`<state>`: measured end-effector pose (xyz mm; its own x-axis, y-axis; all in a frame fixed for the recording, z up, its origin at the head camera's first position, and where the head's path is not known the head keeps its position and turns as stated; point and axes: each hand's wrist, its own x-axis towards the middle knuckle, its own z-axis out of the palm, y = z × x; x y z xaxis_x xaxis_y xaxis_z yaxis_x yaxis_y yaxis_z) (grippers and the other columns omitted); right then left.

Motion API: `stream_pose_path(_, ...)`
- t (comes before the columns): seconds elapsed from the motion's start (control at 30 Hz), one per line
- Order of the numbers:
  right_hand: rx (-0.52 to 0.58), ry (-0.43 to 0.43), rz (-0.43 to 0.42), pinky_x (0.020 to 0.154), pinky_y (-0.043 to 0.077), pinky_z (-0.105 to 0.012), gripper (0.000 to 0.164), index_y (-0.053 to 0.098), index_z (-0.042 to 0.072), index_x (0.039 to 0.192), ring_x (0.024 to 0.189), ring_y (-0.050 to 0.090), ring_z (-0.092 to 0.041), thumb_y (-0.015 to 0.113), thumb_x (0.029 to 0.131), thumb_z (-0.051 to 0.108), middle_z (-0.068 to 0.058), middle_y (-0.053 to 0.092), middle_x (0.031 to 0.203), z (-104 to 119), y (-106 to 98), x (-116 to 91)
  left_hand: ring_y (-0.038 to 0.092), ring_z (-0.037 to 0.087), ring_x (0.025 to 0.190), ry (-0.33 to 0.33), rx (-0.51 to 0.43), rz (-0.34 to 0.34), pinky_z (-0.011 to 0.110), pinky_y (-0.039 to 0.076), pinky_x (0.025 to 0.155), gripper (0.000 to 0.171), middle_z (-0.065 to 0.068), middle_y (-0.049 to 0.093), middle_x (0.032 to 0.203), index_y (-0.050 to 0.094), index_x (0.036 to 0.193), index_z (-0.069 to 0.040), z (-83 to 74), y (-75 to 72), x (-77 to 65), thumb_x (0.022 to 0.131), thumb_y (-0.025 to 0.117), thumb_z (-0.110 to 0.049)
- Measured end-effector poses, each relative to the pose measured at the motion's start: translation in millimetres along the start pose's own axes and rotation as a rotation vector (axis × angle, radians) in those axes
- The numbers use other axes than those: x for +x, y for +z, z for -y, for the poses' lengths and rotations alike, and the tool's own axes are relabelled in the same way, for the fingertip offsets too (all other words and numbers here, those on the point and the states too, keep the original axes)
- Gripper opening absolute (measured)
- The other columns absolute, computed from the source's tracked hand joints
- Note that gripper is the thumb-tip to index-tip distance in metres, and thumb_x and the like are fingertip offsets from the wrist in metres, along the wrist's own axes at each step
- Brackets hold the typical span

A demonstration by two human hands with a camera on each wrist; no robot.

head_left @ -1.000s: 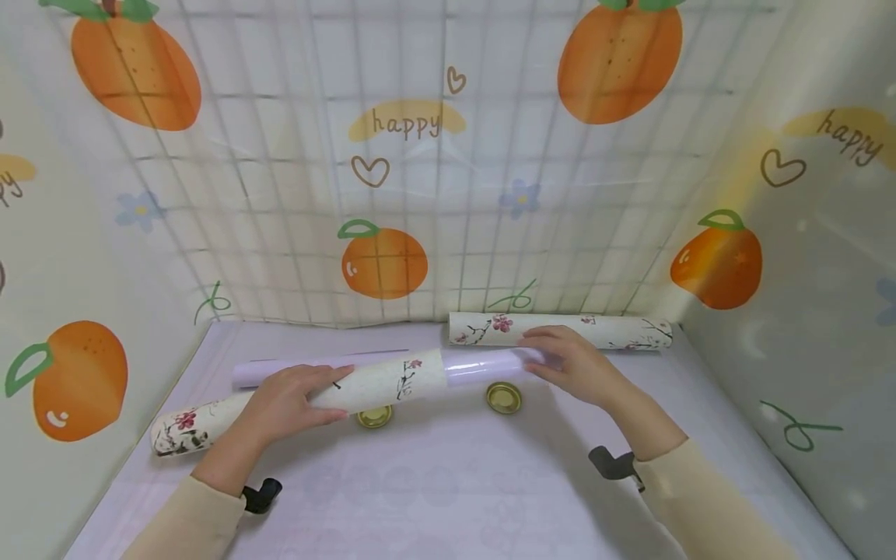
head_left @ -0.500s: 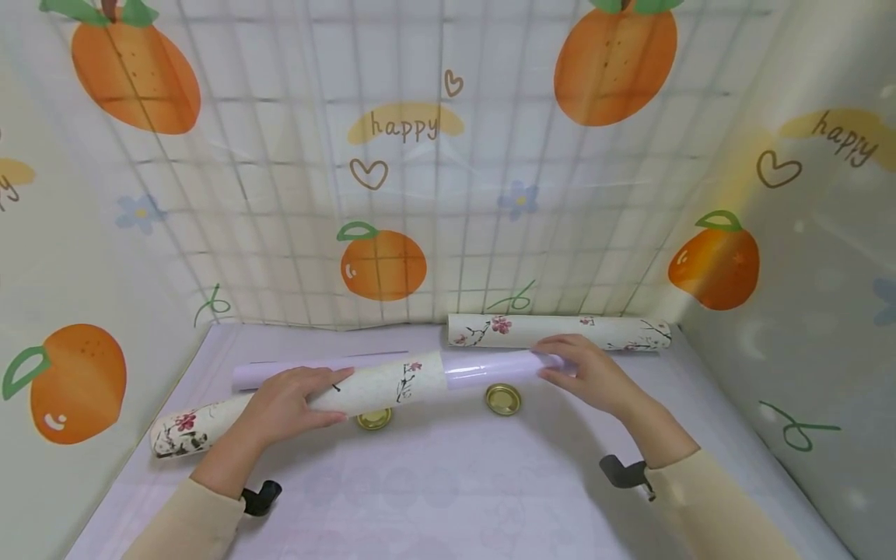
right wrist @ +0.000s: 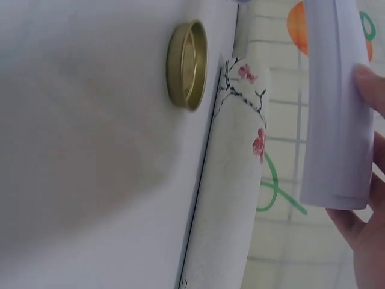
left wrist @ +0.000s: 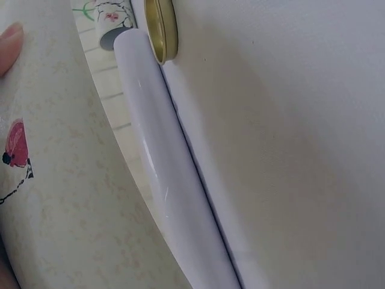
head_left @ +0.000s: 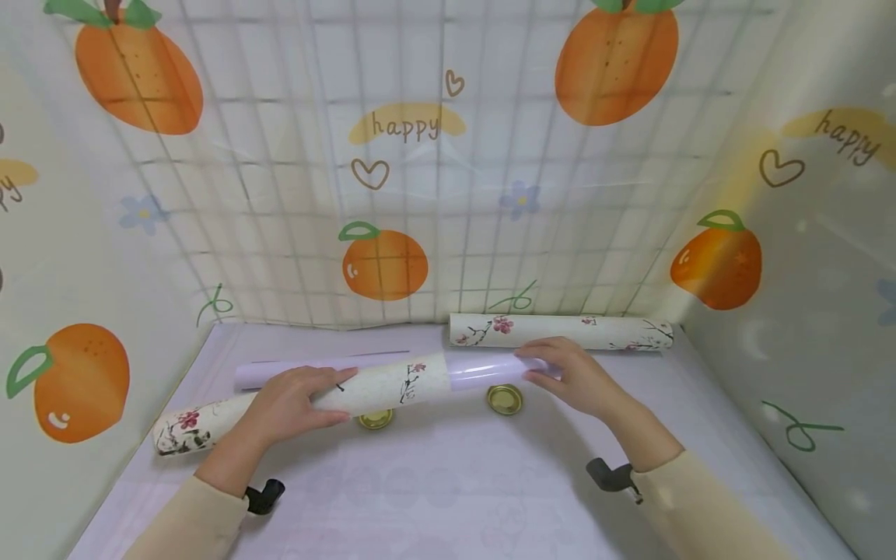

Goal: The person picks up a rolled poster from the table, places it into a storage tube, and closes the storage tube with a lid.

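My left hand grips a white cardboard-like tube printed with plum blossoms, thumb on the near side and fingers over the top. Tilted, the tube rises to the right above the table. From its right mouth sticks a glossy lilac paper roll. My right hand holds this roll near its outer end, between thumb and fingers. In the right wrist view the lilac roll shows a lengthwise overlapping edge, and its end extends past the thumb. The part inside the tube is hidden.
Another lilac roll lies behind the held tube. A second blossom-printed tube lies along the back wall at right. Two gold round lids rest on the lilac tabletop, one partly under the held tube. Patterned curtains enclose three sides.
My right hand moved slightly right along with the roll's outer end, then back left toward the tube's mouth. My left hand and the blossom-printed tube have stayed nearly still.
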<state>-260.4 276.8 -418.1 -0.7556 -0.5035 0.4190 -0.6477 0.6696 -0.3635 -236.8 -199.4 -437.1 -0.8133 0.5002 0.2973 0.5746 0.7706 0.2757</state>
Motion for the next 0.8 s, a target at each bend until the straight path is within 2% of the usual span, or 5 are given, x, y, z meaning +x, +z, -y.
stream_pose_path(0.37,0.019,-0.078,0.009,0.095,0.051,-0.048,0.039,0.071,0.013,0.124,0.12,0.058,-0.029,0.08,0.086,0.012,-0.004,0.067,0.127,12,10,8,0.064,0.024,0.117,0.006,0.016,-0.006,0.046,0.051,0.099,0.07,-0.002,0.068,0.128,0.059,0.141,-0.034,-0.3,2.0,0.5,0.078,0.082,-0.053)
stream_pose_path(0.57,0.011,-0.129,-0.005,0.097,0.05,-0.05,0.04,0.071,0.012,0.123,0.118,0.06,-0.03,0.08,0.085,0.009,-0.005,0.068,0.124,17,15,11,0.065,0.023,0.116,0.015,0.01,-0.009,0.046,0.051,0.097,0.071,-0.003,0.069,0.127,0.059,0.141,-0.034,-2.5,3.0,2.2,0.077,0.083,-0.051)
stream_pose_path(0.8,-0.022,-0.144,0.018,0.096,0.05,-0.05,0.039,0.072,0.015,0.123,0.117,0.061,-0.029,0.081,0.085,0.012,-0.005,0.068,0.124,26,18,14,0.065,0.023,0.115,0.02,-0.001,-0.002,0.046,0.052,0.096,0.071,-0.002,0.069,0.127,0.059,0.141,-0.032,-3.0,5.1,4.0,0.077,0.083,-0.05)
